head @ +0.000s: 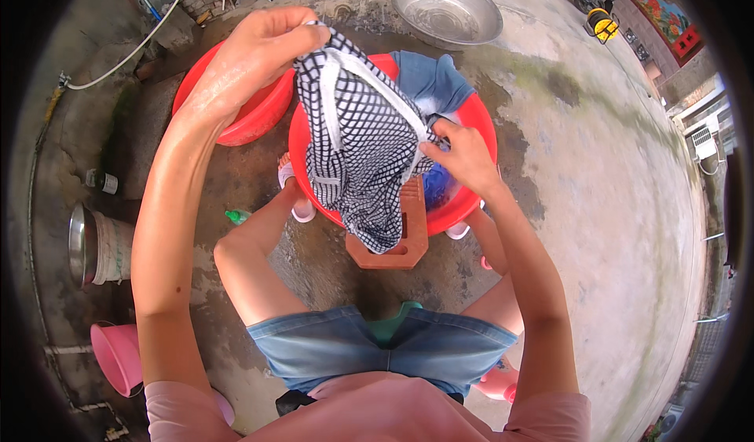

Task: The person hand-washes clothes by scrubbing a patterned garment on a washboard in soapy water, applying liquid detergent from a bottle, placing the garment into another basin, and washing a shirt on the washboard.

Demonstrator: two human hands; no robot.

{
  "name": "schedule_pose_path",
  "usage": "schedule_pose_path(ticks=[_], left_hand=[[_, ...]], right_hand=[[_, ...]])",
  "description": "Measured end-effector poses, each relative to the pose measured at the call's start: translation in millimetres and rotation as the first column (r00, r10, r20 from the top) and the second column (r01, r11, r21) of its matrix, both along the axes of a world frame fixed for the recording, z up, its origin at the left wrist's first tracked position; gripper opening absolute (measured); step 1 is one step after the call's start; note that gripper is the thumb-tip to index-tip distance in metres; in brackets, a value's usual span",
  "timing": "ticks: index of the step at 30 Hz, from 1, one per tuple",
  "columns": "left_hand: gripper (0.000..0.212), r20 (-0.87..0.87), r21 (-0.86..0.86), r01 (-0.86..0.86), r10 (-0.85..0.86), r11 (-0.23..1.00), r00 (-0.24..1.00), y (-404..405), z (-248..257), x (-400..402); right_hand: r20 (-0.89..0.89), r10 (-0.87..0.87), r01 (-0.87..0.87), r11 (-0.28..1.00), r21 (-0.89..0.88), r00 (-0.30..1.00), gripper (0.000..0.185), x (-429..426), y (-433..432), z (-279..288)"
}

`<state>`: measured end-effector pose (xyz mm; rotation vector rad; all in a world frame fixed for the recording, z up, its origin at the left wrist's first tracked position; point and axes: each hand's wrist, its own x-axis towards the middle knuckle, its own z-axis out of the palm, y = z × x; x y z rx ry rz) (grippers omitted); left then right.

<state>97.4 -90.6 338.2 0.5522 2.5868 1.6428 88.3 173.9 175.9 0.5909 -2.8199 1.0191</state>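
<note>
Between my hands hangs a black-and-white checked garment (377, 118) with white trim. My left hand (271, 44) pinches its upper corner, raised above the rest. Lower down on the right, my right hand (462, 150) grips another edge of the cloth. Beneath is a red plastic basin (486, 129), holding soapy water, a blue-grey cloth (436, 79) draped over its far rim and a dark blue cloth (436, 188). A brown washboard (418, 230) leans out over the near rim, partly covered by the garment's lower end.
A second red basin (256, 124) stands at the left. Beyond sits a wide metal basin (447, 9). On the left are a pink bucket (118, 356), a dark bottle (101, 181) and a hose (135, 53). A green bottle (237, 215) lies near my left leg; a yellow cable reel (602, 25) is far right.
</note>
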Motion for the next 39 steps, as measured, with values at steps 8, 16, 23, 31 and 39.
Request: schedule_pose_path(ticks=[8,16,23,31,39], left_hand=[[0.051,-0.370,-0.858,-0.294,-0.112,0.420,0.922,-27.9,-66.7,-19.6],[0.045,-0.051,-0.469,-0.285,0.297,0.836,0.954,-17.7,-64.1,-80.5],[0.025,0.105,0.465,-0.074,0.028,0.882,0.994,21.4,11.3,-69.7],[0.020,-0.115,-0.217,-0.141,0.118,0.966,0.986,29.7,-102.9,21.2],[0.028,0.342,-0.547,0.494,-0.358,0.676,0.869,35.8,-309.7,104.3]], right_hand=[[-0.070,0.194,-0.204,0.957,-0.208,0.979,0.029,-5.5,4.7,119.5],[0.149,0.277,-0.301,0.659,0.690,0.949,0.043,-59.8,37.3,94.8],[-0.421,-0.115,0.213,0.958,0.193,0.900,0.023,-89.5,21.1,147.3],[-0.292,0.148,-0.078,0.968,0.239,0.945,0.048,-2.2,-16.1,73.3],[0.666,0.001,-0.392,0.809,0.438,0.746,0.062,131.5,-4.9,-173.0]])
